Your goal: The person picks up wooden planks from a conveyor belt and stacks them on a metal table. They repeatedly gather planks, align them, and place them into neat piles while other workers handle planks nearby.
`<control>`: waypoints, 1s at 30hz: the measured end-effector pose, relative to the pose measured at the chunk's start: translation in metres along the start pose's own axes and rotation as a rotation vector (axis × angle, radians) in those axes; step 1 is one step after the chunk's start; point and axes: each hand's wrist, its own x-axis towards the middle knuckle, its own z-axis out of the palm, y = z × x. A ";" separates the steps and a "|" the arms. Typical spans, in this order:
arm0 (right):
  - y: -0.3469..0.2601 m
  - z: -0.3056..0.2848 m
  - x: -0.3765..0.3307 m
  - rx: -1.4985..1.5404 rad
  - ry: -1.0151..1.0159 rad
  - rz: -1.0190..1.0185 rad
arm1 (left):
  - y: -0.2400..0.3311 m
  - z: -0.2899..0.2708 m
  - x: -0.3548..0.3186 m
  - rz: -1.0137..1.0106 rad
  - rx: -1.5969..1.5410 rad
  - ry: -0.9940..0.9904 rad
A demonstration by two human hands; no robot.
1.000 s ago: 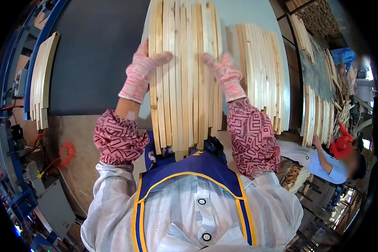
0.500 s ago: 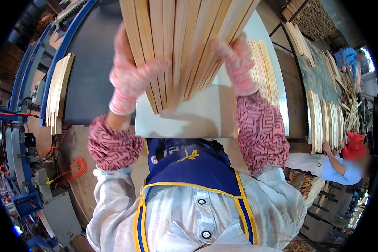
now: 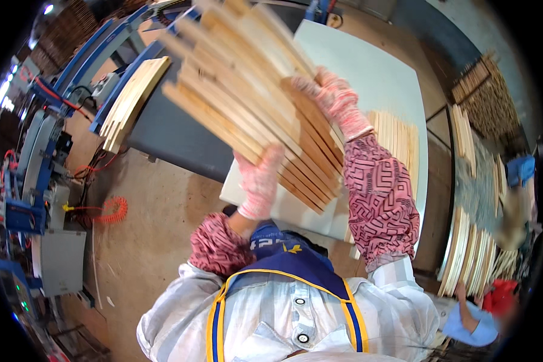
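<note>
Between my two gloved hands is a wide bundle of long wooden strips point(image 3: 247, 90), tilted toward the upper left above a white tabletop point(image 3: 368, 60). My left hand point(image 3: 260, 181) grips the bundle's near left edge, thumb on top. On the opposite edge, my right hand point(image 3: 338, 99) is closed around the strips. The strips' ends are staggered, and the fingers beneath the bundle are hidden. Beside my right forearm, another row of wooden strips point(image 3: 398, 139) lies on the white tabletop.
A dark conveyor belt point(image 3: 175, 142) runs left of the table, with a small strip stack point(image 3: 136, 99) at its blue frame. Machinery and a grey box point(image 3: 63, 262) stand at far left. On the right, a person in light blue point(image 3: 470, 323) works near more wooden strips point(image 3: 464, 253).
The bundle has swung from pointing straight ahead to leaning up and left, showing its broad face. My left hand has shifted right and nearer my body. The whole view has turned.
</note>
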 end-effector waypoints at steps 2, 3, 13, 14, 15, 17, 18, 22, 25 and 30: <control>-0.013 0.021 0.021 -0.091 -0.249 -0.086 | -0.039 -0.026 -0.013 -0.022 0.062 0.092; -0.019 0.033 0.029 -0.142 -0.367 -0.115 | -0.061 -0.034 -0.020 0.004 0.073 0.126; -0.019 0.134 0.033 -0.438 -0.499 -0.190 | 0.032 -0.074 0.001 -0.987 0.575 -0.416; -0.009 0.131 0.026 -0.304 -0.408 -0.172 | 0.046 -0.063 0.004 -1.011 0.619 -0.538; -0.004 0.125 0.016 -0.168 -0.311 -0.155 | 0.061 -0.054 0.008 -1.029 0.664 -0.658; 0.006 0.111 -0.009 0.079 -0.090 -0.115 | 0.080 -0.045 0.030 -0.842 0.797 -0.750; 0.010 0.110 -0.028 0.253 -0.031 -0.050 | 0.079 -0.048 0.048 -0.652 0.768 -0.676; 0.000 0.050 -0.121 0.828 -0.632 0.423 | 0.065 -0.032 0.151 0.016 1.283 -0.600; 0.028 0.074 -0.179 0.979 -0.696 0.855 | 0.038 -0.007 0.187 0.396 1.826 -0.773; 0.034 0.107 -0.193 1.074 -0.223 0.990 | 0.015 0.011 0.179 -0.095 1.957 -0.947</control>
